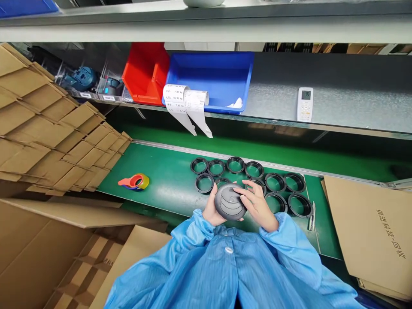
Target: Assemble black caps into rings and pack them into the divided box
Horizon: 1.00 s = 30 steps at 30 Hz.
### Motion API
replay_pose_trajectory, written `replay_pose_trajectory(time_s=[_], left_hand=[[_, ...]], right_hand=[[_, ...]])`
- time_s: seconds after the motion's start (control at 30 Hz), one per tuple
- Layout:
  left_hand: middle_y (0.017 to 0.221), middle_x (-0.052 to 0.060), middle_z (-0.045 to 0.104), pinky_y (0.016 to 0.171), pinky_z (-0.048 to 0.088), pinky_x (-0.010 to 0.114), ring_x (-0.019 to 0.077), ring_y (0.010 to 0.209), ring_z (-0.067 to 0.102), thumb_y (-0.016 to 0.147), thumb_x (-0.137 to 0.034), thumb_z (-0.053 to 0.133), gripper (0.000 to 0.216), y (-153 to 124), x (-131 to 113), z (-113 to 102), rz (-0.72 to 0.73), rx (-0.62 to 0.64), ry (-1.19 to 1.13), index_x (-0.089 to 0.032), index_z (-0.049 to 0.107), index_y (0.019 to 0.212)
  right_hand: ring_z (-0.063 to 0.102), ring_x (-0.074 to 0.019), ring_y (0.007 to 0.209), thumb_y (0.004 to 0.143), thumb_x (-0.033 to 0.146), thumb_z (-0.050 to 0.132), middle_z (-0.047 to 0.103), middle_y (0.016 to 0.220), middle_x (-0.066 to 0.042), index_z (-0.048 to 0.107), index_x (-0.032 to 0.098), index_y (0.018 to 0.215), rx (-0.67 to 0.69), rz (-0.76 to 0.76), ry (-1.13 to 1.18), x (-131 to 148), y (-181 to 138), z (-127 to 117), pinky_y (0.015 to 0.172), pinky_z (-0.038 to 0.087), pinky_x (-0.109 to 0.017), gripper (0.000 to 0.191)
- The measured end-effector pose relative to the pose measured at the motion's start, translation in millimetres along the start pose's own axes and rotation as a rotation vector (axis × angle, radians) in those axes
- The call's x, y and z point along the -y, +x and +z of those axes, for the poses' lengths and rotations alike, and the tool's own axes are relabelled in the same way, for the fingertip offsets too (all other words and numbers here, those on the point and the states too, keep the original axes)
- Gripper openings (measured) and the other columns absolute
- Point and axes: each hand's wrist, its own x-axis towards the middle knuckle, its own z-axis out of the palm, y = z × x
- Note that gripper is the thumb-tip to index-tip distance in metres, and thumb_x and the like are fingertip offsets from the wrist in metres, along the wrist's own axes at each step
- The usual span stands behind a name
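Note:
A round dark grey plastic cover [230, 204] with curved lines on its face is held close in front of my body, above the bench's near edge. My left hand [212, 208] grips it from the left side and below. Across its upper right face lie the fingers of my right hand [257, 204], stretched out and touching the surface; nothing else shows in that hand. Behind and around both hands, several black plastic rings [236, 165] lie in two rough rows on the green bench [167, 184]. Some rings are partly hidden by the hands and the cover.
Left on the bench are orange and yellow tape rings [137, 182]. Stacked cardboard dividers [58, 137] and an open carton [128, 266] stand left; cardboard sheets [370, 231] lie right. The shelf above bears a red bin [141, 86], blue bin [209, 68], paper strips and a remote [304, 105].

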Motion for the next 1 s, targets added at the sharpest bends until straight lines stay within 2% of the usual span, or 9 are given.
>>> replay_pose_trajectory(time_s=[0.2,0.3,0.5,0.6,0.67,0.9,1.0], left_hand=[[0.141,0.015,0.053,0.095,0.046,0.069,0.0421,0.122,0.054,0.095,-0.071,0.038,0.068,-15.4,-7.6,-15.6,-0.005,-0.003,0.078,-0.029,0.045,0.147],[0.141,0.017,0.052,0.089,0.049,0.068,0.0445,0.122,0.053,0.095,-0.071,0.037,0.07,-19.6,-10.2,-20.4,-0.017,0.006,0.112,-0.026,0.044,0.148],[0.135,0.022,0.055,0.077,0.054,0.062,0.046,0.114,0.058,0.093,-0.072,0.037,0.075,-21.3,-14.0,-18.4,-0.055,0.04,0.078,-0.025,0.037,0.152],[0.127,0.022,0.059,0.073,0.055,0.06,0.0443,0.107,0.062,0.092,-0.074,0.039,0.076,-18.4,-14.8,-18.8,-0.057,0.047,0.052,-0.023,0.042,0.148],[0.123,0.021,0.062,0.073,0.055,0.061,0.0431,0.102,0.063,0.091,-0.075,0.039,0.075,-15.8,-14.7,-20.8,-0.054,0.034,0.036,-0.022,0.047,0.145],[0.125,0.024,0.061,0.075,0.054,0.064,0.0431,0.101,0.064,0.092,-0.073,0.041,0.072,-9.9,-13.6,-23.2,-0.063,-0.023,0.013,-0.016,0.057,0.133],[0.117,0.02,0.065,0.077,0.055,0.058,0.0396,0.099,0.066,0.09,-0.075,0.045,0.071,-8.3,-13.5,-30.3,-0.07,-0.096,-0.005,-0.014,0.062,0.123]], right_hand=[[0.032,-0.0294,0.133,0.103,0.046,0.037,0.045,0.141,-0.008,0.071,0.03,0.119,0.041,-0.059,-0.115,12.6,1.9,19.7,0.114,0.033,-0.054,0.041],[0.031,-0.0292,0.134,0.104,0.051,0.031,0.049,0.14,-0.008,0.073,0.026,0.114,0.091,-0.062,-0.066,17.0,3.1,25.7,0.115,0.032,-0.053,0.049],[0.042,-0.026,0.131,0.103,0.059,0.026,0.053,0.136,-0.009,0.073,0.025,0.112,0.027,0.122,0.208,25.9,2.6,23.0,0.115,0.031,-0.049,0.059],[0.042,-0.0263,0.131,0.101,0.064,0.028,0.053,0.136,-0.009,0.074,0.025,0.112,-0.003,0.228,0.271,24.8,-1.1,21.8,0.115,0.03,-0.048,0.061],[0.042,-0.026,0.13,0.1,0.064,0.029,0.053,0.135,-0.009,0.073,0.026,0.114,-0.006,0.248,0.27,21.9,-4.3,23.1,0.115,0.03,-0.048,0.06],[0.041,-0.0254,0.131,0.103,0.058,0.025,0.052,0.136,-0.009,0.067,0.027,0.128,-0.004,0.227,0.202,12.8,-11.8,30.0,0.116,0.03,-0.048,0.058],[0.034,-0.0286,0.137,0.102,0.058,0.031,0.043,0.147,-0.009,0.059,0.031,0.138,0.044,0.083,0.062,3.5,-17.6,34.7,0.118,0.028,-0.053,0.053]])
